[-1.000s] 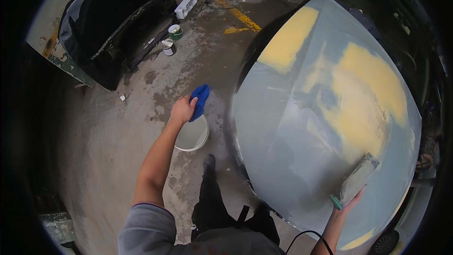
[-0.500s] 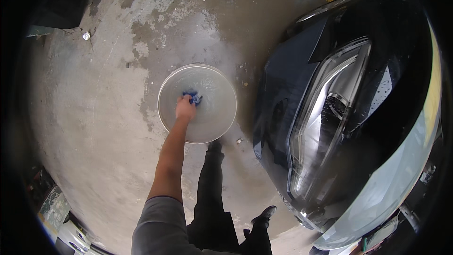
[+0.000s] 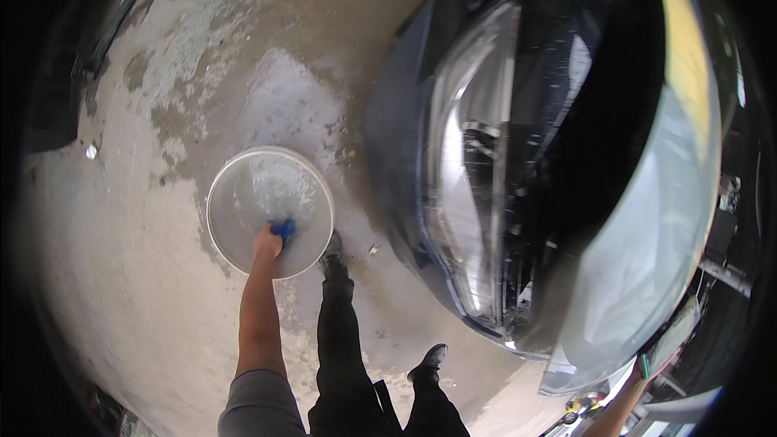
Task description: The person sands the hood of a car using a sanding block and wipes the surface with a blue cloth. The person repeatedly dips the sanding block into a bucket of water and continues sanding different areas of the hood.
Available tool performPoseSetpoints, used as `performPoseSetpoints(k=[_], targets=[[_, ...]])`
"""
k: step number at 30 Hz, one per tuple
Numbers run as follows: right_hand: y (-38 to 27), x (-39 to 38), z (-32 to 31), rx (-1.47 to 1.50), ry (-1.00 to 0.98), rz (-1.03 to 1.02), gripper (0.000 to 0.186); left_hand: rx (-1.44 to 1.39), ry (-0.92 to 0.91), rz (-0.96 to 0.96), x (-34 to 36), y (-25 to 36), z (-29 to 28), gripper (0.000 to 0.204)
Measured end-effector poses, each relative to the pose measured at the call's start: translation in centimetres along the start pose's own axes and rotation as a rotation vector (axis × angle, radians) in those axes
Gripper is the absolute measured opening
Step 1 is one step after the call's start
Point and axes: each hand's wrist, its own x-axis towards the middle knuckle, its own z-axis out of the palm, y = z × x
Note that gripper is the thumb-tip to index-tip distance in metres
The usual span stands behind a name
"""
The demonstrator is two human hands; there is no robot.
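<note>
Left hand (image 3: 267, 241) grips a blue cloth (image 3: 284, 231) inside the round bucket (image 3: 223, 214) at left, presumably to wet it, while the right hand (image 3: 638, 380) holds a flat board (image 3: 678, 332) near the car hood (image 3: 619, 283) at right, seemingly clear of splashes.

The cloth (image 3: 282, 231) is blue; the bucket (image 3: 333, 214) whitish; the hood (image 3: 627, 267) pale grey-green, patched yellow; the floor (image 3: 121, 251) mottled grey-brown; the trousers (image 3: 344, 380) black; the sleeve (image 3: 259, 405) grey.
</note>
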Motion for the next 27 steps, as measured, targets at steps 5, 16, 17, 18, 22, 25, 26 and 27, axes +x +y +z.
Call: performPoseSetpoints(k=[5, 16, 17, 18, 22, 25, 26, 27], targets=[[5.5, -0.6, 4.9, 0.154, -0.108, 0.111, 0.078, -0.499, 0.235, -0.078, -10.7, 0.2, -9.5, 0.036], [0.6, -3.2, 3.7, 0.416, -0.113, 0.296, 0.074, -0.938, 0.326, 0.881, -64.0, 41.9, -30.6, 0.043], [-1.2, -2.8, 2.6, 0.407, -0.113, 0.285, 0.074, -0.907, 0.285, 1.015, -67.0, 44.8, -31.2, 0.046], [-2.7, -2.1, 0.7, 0.433, -0.1, 0.268, 0.076, -0.879, 0.259, 1.075, -70.6, 48.4, -31.2, 0.045], [-3.1, 2.6, -10.4, 0.41, -0.051, 0.162, 0.079, -0.817, 0.074, 1.27, -79.6, 58.3, -28.3, 0.046], [-1.6, 5.7, -18.4, 0.398, -0.001, 0.114, 0.078, -0.56, -0.024, 1.321, -80.2, 65.2, -24.3, 0.054], [-0.7, 5.9, -20.0, 0.402, 0.014, 0.096, 0.077, -0.36, -0.029, 1.379, -78.4, 67.6, -23.0, 0.057], [0.1, 5.2, -20.2, 0.447, -0.001, 0.151, 0.076, -0.114, -0.08, 1.348, -75.7, 69.9, -22.4, 0.071]])
